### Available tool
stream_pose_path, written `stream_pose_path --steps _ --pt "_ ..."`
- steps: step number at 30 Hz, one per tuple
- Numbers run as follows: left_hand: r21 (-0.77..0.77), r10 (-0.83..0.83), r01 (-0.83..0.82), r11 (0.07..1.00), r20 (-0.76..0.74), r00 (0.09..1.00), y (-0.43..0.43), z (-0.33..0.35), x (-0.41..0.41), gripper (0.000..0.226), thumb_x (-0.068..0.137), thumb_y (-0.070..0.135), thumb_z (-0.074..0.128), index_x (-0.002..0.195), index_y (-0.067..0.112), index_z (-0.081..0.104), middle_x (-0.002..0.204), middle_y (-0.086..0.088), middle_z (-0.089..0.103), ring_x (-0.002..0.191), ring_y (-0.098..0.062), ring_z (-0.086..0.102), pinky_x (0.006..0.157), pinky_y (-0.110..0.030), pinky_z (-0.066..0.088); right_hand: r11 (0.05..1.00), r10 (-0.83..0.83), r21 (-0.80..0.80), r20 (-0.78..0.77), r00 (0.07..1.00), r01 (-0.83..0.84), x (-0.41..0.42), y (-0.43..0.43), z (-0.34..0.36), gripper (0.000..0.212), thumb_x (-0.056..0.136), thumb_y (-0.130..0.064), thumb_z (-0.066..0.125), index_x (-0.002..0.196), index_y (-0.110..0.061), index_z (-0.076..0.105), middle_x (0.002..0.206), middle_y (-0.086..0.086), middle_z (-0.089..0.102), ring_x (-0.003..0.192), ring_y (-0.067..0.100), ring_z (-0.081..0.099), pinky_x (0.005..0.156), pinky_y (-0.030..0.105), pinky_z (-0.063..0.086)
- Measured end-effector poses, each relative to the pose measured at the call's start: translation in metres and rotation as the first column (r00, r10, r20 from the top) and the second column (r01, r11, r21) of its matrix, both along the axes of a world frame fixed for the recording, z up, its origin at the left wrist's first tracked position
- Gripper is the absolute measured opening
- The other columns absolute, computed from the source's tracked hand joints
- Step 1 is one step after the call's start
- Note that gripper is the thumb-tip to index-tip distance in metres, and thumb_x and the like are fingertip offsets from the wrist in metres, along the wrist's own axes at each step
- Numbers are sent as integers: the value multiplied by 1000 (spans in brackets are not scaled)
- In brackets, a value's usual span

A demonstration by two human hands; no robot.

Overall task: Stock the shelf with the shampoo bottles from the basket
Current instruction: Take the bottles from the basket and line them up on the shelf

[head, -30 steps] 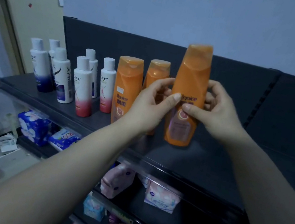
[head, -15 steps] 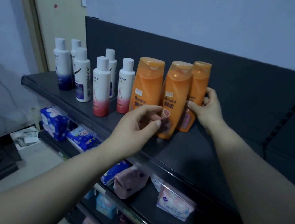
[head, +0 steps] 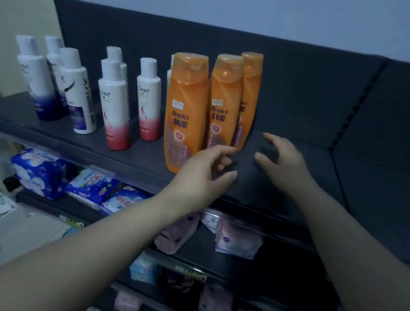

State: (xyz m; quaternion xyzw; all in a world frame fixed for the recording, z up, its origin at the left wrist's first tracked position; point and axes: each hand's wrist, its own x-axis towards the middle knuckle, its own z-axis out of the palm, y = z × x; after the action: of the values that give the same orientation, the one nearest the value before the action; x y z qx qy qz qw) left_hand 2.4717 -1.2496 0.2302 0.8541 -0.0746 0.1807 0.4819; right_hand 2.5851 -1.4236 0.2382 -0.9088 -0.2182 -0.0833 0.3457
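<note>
Nearest, the left hand: released, fingers loosely bent, gripping nothing, just in front of the lower part of the front orange bottle; cannot tell whether touching it or only close. Beside it and a little further, the right hand: also relaxed and empty, fingers spread, over a bare part of the top shelf, just right of the orange row. Behind the hands, three orange shampoo bottles standing upright on this shelf in a line going back: the front one, then the middle orange bottle, then the rear orange bottle, close together, labels to the front. Further left, a group of white bottles, upright too and well apart from both hands. Below, on the lower shelves, pink packs and blue packs. No basket in view, so no way to say how many bottles remain. By judgement: one placement done, fetching of the next bottle probably the step in hand. To do it well: draw both hands straight back without brushing the orange row, tall and narrow and likely easy to tip; take the next bottle around its middle; set it on the bare space right of the row, label forward; let go only after seating the base flat.
</note>
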Motion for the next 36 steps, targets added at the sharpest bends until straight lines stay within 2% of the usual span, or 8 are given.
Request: stream_pose_path --steps 3,6,8,14,20,27,32,36 --pt "198 -84 64 978 95 992 -12 -8 3 48 89 18 64 135 12 51 117 2 57 106 -1 50 94 -8 38 994 -49 -91 89 995 57 -36 -19 -5 56 94 -33 56 145 -16 38 145 4 44 133 20 40 107 28 29" --pt "373 -211 153 915 119 970 -32 -16 4 52 90 27 56 139 11 46 132 -6 54 121 -16 50 101 -25 38 980 -127 -138 137 982 146 -74 -43 -11 55 96 -35 53 145 -16 38 147 5 43 135 23 37 110 33 29" --pt "431 -255 181 884 119 960 -50 -20 -2 53 91 28 55 140 12 44 135 -9 52 123 -23 49 99 -32 38 961 -189 -174 161 969 216 -99 -61 -15 55 96 -35 52 146 -15 37 146 6 44 135 24 37 109 33 29" --pt "542 -371 231 808 163 914 -113 -26 -37 57 85 32 51 136 8 49 125 -14 57 110 -32 56 93 -43 46 873 -348 -267 246 905 409 -170 -121 -31 55 92 -30 59 141 -9 45 141 13 50 134 33 41 113 48 27" --pt "575 -482 321 752 149 863 -192 -39 -84 57 84 36 48 134 8 51 121 -14 59 106 -33 58 90 -43 49 803 -481 -268 237 844 533 -247 -199 -51 56 92 -34 56 141 -10 44 141 16 49 136 35 37 115 47 24" --pt "529 -607 516 674 -1 795 -307 -82 -156 56 92 29 58 143 12 40 134 -10 49 119 -28 49 98 -36 39 713 -628 -295 135 767 636 -361 -315 -102 61 90 -39 52 145 -15 40 143 12 48 136 33 38 115 44 26" --pt "497 -639 612 615 -140 756 -369 -131 -206 56 95 30 55 145 15 36 139 -8 46 126 -24 44 99 -30 35 676 -708 -263 28 706 688 -436 -379 -149 61 88 -32 55 143 -9 41 140 17 50 134 36 40 114 40 26" --pt "462 -659 683 566 -245 711 -402 -171 -235 56 93 26 57 145 13 38 139 -11 47 125 -27 46 99 -33 38 630 -772 -243 -85 630 738 -488 -416 -190 59 93 -23 58 146 -10 37 145 14 44 138 33 34 114 34 21"
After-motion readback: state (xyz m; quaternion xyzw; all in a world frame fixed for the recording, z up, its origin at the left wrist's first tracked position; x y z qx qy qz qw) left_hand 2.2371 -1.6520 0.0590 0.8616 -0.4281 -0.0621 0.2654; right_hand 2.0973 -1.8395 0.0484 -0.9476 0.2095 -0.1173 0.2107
